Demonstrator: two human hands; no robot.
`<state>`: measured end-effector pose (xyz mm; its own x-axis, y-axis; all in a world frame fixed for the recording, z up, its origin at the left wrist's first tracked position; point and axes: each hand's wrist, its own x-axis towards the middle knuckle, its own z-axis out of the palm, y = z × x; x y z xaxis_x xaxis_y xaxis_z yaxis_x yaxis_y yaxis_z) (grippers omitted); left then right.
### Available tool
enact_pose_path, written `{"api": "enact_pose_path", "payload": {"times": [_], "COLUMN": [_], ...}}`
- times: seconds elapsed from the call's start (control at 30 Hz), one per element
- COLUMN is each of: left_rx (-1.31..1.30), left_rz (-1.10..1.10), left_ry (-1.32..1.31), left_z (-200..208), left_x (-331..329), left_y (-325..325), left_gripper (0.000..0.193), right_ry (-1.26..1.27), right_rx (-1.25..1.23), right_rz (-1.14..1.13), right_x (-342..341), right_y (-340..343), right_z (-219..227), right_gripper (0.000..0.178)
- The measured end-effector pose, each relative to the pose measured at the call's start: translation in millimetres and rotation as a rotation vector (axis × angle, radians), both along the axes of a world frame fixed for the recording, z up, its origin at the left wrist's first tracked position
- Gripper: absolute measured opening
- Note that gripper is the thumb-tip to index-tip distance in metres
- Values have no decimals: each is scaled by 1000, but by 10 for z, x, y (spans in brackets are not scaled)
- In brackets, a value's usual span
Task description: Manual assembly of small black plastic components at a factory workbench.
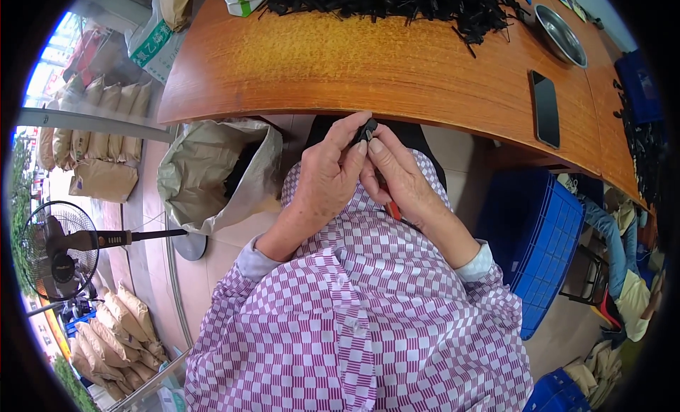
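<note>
Both my hands meet just in front of the table's near edge, above my lap. My left hand [327, 165] is closed, its thumb and fingers pinching a small black plastic part [368, 128]. Against the same part press the thumb and fingertips of my right hand [402, 172], which is also closed. A red-handled tool [392, 211] sticks out below the curled fingers of that right hand; the rest of it is mostly hidden. Heaped at the table's far side is a pile of similar-looking thin black pieces [397, 2].
On the wooden table [297, 65] are a phone [545, 109] and a metal bowl [561, 35]. An open woven sack [205, 175] stands at left, black pieces inside. A fan [60, 250] is farther left. Blue crates [542, 245] stand at right, near another person's legs [610, 235].
</note>
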<state>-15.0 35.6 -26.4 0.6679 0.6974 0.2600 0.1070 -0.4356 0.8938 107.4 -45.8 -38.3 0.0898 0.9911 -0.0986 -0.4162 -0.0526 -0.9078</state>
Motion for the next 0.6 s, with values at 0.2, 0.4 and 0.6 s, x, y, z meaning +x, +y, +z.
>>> {"api": "enact_pose_path", "payload": {"times": [0.2, 0.4, 0.6], "left_rx": [140, 262, 207], "left_rz": [20, 44, 289], "left_ry": [-9, 40, 194], "left_z": [-13, -38, -38], "left_x": [71, 44, -575], "left_y": [-27, 2, 454], "left_gripper": [34, 32, 32], "right_ry": [-1, 23, -1184], "right_rx": [51, -28, 210], "right_rz": [-26, 69, -250], "right_x": [12, 147, 912], "right_y": [-28, 9, 345], "right_z": [-44, -53, -199], "right_gripper": [30, 31, 34]}}
